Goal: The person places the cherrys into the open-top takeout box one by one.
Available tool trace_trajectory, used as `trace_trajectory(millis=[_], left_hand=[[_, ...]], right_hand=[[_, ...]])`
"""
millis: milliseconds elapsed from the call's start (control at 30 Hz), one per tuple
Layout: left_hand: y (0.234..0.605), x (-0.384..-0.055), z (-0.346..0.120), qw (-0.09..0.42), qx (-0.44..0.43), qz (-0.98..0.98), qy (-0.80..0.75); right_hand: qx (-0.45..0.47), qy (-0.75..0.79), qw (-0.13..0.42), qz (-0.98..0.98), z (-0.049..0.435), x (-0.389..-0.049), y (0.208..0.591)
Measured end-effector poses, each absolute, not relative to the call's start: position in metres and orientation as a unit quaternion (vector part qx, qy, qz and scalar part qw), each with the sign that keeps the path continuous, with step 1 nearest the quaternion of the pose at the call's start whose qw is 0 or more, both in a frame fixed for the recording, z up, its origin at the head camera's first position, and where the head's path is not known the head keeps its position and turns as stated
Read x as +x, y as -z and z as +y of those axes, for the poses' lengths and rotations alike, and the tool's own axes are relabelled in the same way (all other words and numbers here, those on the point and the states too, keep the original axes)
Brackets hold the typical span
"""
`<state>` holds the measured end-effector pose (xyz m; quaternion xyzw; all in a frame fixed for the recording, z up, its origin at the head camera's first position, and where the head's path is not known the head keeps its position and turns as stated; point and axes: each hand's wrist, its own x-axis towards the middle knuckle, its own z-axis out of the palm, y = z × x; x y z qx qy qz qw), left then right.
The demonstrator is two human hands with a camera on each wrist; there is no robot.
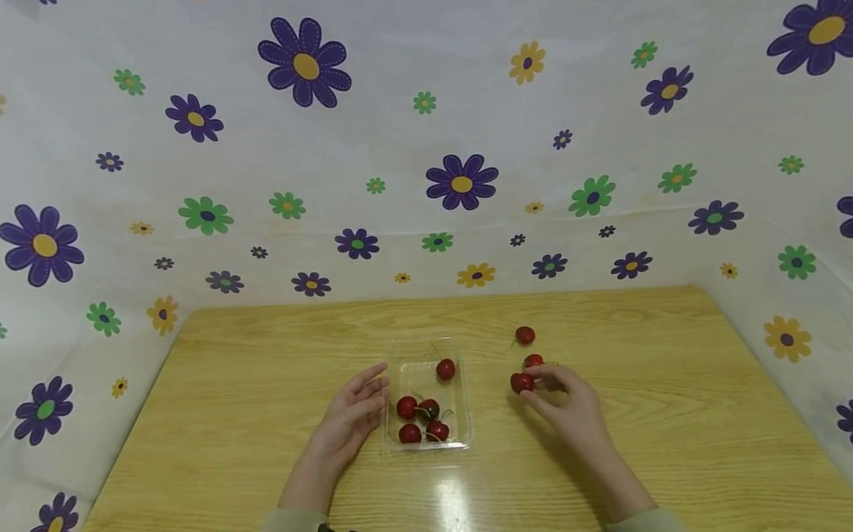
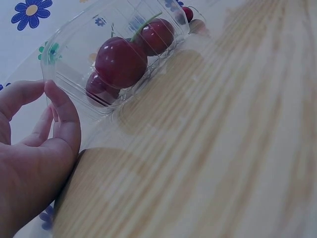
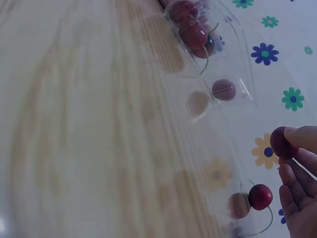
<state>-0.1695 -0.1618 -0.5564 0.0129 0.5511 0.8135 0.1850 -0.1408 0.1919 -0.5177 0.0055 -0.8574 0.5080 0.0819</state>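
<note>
In the head view, a clear plastic container (image 1: 469,396) stands on the wooden table, holding several red cherries (image 1: 410,433) with stems. My left hand (image 1: 348,418) is at its left side, fingers loosely extended; the left wrist view shows the fingertips (image 2: 50,85) touching its rim. To the right of the container, my right hand (image 1: 576,409) pinches a dark red cherry (image 1: 522,383) between thumb and fingers, also visible as the held cherry (image 3: 282,142) in the right wrist view. Just behind it is another cherry (image 1: 533,360), partly hidden by that hand.
A further cherry (image 1: 525,335) lies on the table (image 1: 255,380) beyond the right hand. White cloth (image 1: 386,135) printed with flowers rises behind the table and along both sides. Light glares on the table's near middle.
</note>
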Motion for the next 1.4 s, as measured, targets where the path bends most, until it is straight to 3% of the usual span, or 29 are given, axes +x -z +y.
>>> trace_trajectory(millis=[600,1400], left_hand=[[0.553,-0.171,-0.162,0.191,0.008,0.548,-0.815],[0.555,-0.172,-0.161,0.191,-0.002,0.554,-0.81]], right_hand=[[0.075,-0.518,0.105,-0.846,0.15,-0.149,0.504],[0.164,-0.523,0.059,-0.834,0.096,-0.159,0.494]])
